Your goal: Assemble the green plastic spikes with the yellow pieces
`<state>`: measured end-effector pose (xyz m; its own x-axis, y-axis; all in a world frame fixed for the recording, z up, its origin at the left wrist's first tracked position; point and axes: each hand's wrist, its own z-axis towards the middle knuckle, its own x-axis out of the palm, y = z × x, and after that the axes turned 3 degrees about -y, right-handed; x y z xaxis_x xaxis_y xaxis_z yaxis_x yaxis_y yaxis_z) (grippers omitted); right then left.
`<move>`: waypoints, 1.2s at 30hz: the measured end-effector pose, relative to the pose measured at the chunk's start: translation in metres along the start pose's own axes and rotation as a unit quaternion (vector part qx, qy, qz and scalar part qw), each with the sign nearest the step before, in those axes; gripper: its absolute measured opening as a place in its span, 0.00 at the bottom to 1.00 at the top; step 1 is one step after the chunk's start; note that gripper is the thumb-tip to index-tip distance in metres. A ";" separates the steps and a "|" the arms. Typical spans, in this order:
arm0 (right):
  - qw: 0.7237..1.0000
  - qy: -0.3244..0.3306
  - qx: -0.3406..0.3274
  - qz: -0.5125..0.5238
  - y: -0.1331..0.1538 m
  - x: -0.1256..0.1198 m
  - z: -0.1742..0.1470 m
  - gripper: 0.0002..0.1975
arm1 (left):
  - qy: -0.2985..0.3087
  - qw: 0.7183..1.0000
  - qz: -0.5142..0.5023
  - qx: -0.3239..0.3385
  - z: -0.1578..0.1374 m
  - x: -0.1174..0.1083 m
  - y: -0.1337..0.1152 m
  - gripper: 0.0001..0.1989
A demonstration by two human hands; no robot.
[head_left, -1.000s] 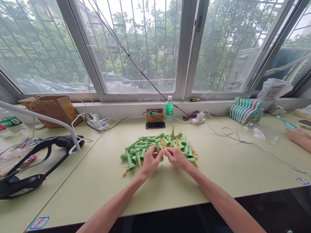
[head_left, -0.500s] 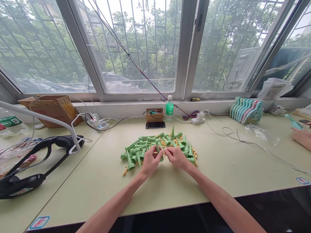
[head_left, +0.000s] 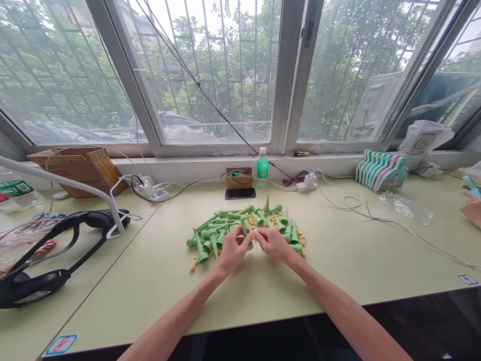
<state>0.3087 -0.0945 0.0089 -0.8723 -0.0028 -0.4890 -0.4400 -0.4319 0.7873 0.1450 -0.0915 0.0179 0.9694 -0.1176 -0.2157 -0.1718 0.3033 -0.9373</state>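
My left hand [head_left: 234, 248] is closed around a green plastic watering spike [head_left: 244, 229], which tilts with its wide ribbed end low between my hands. The fingertips of my right hand [head_left: 273, 244] are pinched together right beside that spike. Whatever they grip is too small and too covered to make out. Around and behind both hands spreads a heap of similar green spikes [head_left: 212, 239], mostly lying on their sides, with one standing point up. Small yellow plastic pieces [head_left: 301, 239] lie under and among them.
Behind the heap are a phone [head_left: 240, 193], a small cardboard box [head_left: 239, 179] and a bottle of green liquid [head_left: 262, 166]. White cables [head_left: 370, 216] cross the table on the right. A black headset [head_left: 67, 250] lies at left. Another person's hand [head_left: 472, 208] shows at the right edge.
Both my hands and the spike look the same as before. At the far right, the other person's hand and the light-blue thing in it have shifted further right.
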 end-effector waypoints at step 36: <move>0.999 0.012 -0.010 -0.033 -0.001 -0.002 0.000 0.18 | 0.023 0.999 0.048 0.005 0.000 -0.001 -0.002 0.12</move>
<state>0.3104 -0.0936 0.0089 -0.8360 0.0044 -0.5487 -0.4918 -0.4496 0.7456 0.1440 -0.0921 0.0195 0.9395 -0.1297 -0.3170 -0.2618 0.3251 -0.9087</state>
